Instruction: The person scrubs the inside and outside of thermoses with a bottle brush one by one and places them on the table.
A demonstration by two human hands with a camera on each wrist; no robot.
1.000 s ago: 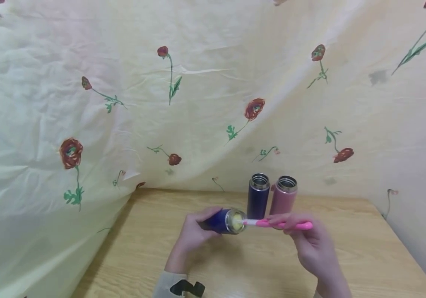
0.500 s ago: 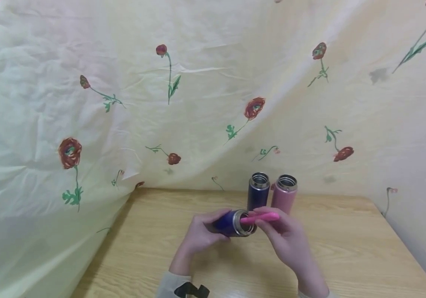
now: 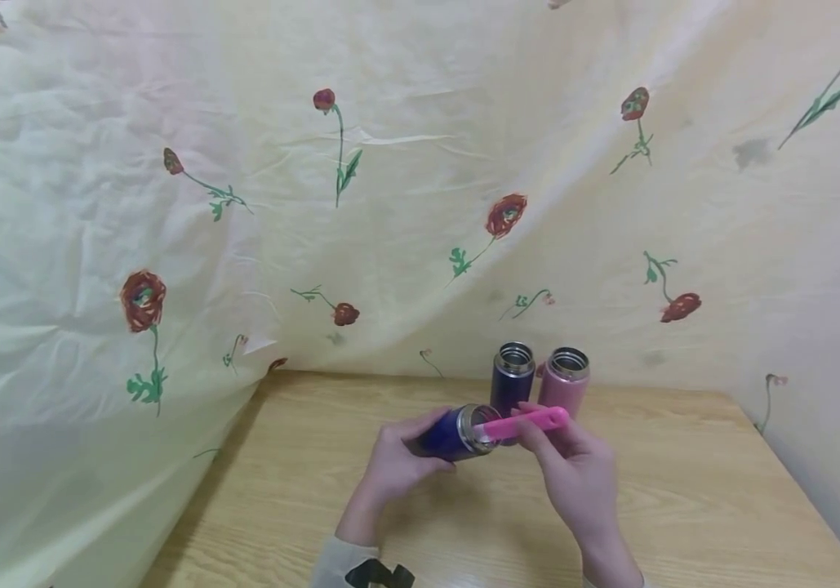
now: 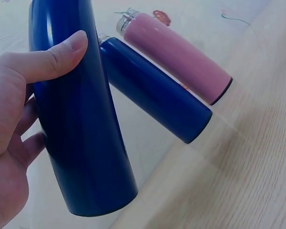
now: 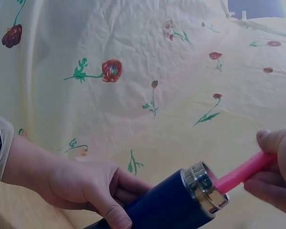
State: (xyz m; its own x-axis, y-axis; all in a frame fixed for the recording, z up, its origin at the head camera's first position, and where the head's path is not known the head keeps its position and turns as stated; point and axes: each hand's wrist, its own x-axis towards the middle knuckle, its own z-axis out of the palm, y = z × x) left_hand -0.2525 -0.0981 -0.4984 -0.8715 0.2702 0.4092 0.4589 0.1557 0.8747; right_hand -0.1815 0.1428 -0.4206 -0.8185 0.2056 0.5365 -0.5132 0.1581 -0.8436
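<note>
My left hand (image 3: 397, 465) grips a dark blue insulated bottle (image 3: 443, 438) round its body, off the table and tilted with its open steel mouth to the right. In the left wrist view the thumb lies across the held blue bottle (image 4: 83, 129). With thumb and fingers my right hand (image 3: 580, 478) pinches the pink handle of a bottle brush (image 3: 526, 422). The brush head is hidden inside the held bottle. The right wrist view shows the pink handle (image 5: 243, 172) entering the steel neck (image 5: 205, 186).
Behind the hands stand a second dark blue bottle (image 3: 511, 392) and a pink bottle (image 3: 565, 394), side by side, upright and lidless. A floral cloth (image 3: 390, 204) hangs behind and beside the wooden table (image 3: 302, 490).
The right hand has moved left, pushing the brush, whose pale yellow head showed at the mouth, into the bottle. Since half a second ago the handle has come out slightly. The held bottle shifted slightly right.
</note>
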